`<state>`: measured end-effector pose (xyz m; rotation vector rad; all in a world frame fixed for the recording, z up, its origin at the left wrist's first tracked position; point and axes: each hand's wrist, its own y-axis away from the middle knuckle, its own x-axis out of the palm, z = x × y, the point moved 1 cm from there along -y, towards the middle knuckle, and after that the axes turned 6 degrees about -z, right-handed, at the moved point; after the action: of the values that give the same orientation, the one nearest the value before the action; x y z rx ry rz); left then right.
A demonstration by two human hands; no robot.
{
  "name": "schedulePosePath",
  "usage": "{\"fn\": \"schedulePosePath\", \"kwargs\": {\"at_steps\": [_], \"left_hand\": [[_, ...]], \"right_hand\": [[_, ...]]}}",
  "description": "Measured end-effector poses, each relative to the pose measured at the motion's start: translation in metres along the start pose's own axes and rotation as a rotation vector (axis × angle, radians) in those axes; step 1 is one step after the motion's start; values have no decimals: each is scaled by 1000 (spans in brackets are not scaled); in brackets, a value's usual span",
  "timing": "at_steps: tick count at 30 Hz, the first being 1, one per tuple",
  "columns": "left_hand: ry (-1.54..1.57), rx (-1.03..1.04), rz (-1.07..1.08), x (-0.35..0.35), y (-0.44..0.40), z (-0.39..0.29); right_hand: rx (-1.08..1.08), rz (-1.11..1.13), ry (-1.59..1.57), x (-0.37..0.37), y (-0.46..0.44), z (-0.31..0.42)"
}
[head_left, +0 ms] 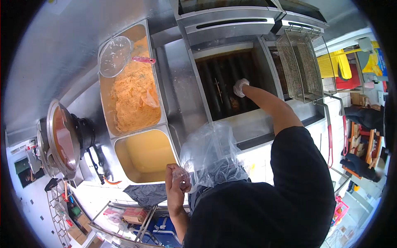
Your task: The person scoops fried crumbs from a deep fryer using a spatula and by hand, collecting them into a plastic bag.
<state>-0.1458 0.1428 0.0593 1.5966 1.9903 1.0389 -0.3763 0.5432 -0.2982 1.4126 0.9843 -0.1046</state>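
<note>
My right hand [240,88], wrapped in clear plastic, is over the dark fryer vat [213,68], near a pale strip [218,91] and a browned piece [235,104] in it; I cannot tell whether its fingers are apart or together. My left hand [178,182] is beside the pan of yellow liquid [149,153], fingers curled at some clear plastic [211,155], though I cannot tell if they clamp it.

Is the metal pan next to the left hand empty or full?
Partly full: yellow liquid covers the bottom of the pan, and bare wall shows above it.
</note>
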Motion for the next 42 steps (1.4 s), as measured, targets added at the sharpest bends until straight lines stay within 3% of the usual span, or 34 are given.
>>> {"fn": "schedulePosePath", "kwargs": {"at_steps": [2,5,8,9,12,15,21,24,29,33,36,42], "left_hand": [[-27,7,-29,2,-1,0],[-181,95,165,-4,-2,-2],[-369,167,181,-4,-3,1],[-305,141,210,-7,-3,1],[-527,161,152,-21,-5,-1],[-771,196,163,-21,0,-20],[-406,143,324,-22,-3,-37],[-298,318,363,19,9,-69],[-331,404,497,41,1,-83],[-408,453,443,51,-5,-91],[-529,435,421,47,-7,-90],[-518,364,402,33,-13,-69]], "right_hand": [[44,96,-40,11,-26,-7],[-9,212,25,-2,-29,-17],[-26,209,12,14,-27,-36],[-32,208,14,18,-25,-42],[-125,91,-15,13,5,-52],[-65,68,-29,11,34,-55],[-76,46,-93,46,33,-63],[-193,32,35,41,53,-64],[-101,-102,3,57,80,-92],[-66,-86,58,59,105,-69],[126,-150,-204,55,120,-48],[293,-82,-334,40,140,-30]]}}
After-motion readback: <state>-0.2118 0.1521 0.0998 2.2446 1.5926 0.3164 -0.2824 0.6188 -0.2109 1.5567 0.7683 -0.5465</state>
